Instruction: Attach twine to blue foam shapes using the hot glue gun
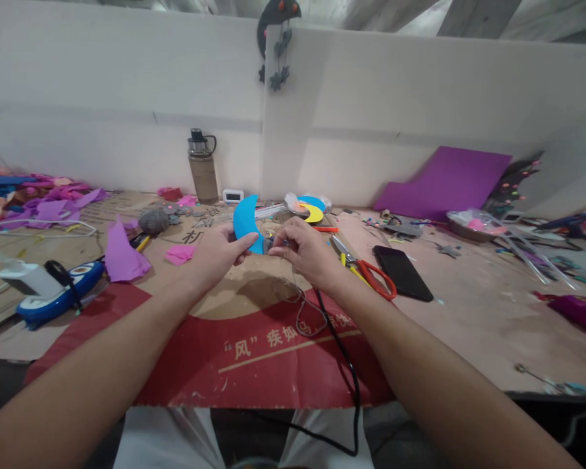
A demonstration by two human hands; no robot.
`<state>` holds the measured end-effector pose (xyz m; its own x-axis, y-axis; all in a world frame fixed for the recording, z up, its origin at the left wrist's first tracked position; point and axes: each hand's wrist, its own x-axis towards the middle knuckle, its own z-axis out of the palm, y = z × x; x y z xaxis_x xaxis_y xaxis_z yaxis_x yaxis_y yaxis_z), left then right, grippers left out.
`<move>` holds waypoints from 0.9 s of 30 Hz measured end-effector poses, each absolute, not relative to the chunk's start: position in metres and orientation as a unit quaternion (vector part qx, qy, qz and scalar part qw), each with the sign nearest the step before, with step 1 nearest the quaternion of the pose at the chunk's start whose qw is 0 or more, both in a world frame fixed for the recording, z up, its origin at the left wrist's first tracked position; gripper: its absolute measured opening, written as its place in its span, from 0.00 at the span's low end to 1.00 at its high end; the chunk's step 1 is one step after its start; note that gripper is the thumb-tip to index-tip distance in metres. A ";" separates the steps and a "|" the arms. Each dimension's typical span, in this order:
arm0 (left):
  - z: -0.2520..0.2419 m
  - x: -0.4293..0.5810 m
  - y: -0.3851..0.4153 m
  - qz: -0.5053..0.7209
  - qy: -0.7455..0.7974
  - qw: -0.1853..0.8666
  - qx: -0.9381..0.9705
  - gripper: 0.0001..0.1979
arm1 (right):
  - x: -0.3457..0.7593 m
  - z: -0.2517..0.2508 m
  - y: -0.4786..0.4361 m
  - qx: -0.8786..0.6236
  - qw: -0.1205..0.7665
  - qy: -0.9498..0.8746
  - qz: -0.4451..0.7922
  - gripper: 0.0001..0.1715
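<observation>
Crescent (245, 221) looks fully shaped, left hand (219, 251) gripping; right hand (305, 246) pinches tiny bit (267, 245), seemingly unfinished; thread (299, 317) near surface's (176, 384) front edge.

The blue crescent (245, 217) is partly covered by the left hand (223, 246). The tiny item (267, 245) pinched by the right hand (300, 246) cannot be identified. Scraps (66, 190) are cut off at left.

Right of the hands (300, 246), scissors (354, 259) and phone (403, 273) obstruct; a black cable (356, 400) crosses red cardboard (176, 371), passable leftward.
</observation>
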<state>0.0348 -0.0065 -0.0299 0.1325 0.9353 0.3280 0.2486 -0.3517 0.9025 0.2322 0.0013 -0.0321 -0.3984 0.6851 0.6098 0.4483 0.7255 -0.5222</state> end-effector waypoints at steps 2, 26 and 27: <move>-0.030 0.035 -0.007 0.480 0.459 0.336 0.668 0.15 | 0.233 -0.030 0.000 -0.340 0.418 -0.832 0.130 0.05; -0.023 0.048 -0.018 0.601 0.449 0.378 0.543 0.15 | 0.212 -0.038 -0.021 -0.363 0.439 -0.804 0.168 0.02; -0.023 0.048 -0.017 0.604 0.445 0.383 0.539 0.15 | 0.211 -0.038 -0.022 -0.367 0.431 -0.807 0.169 0.02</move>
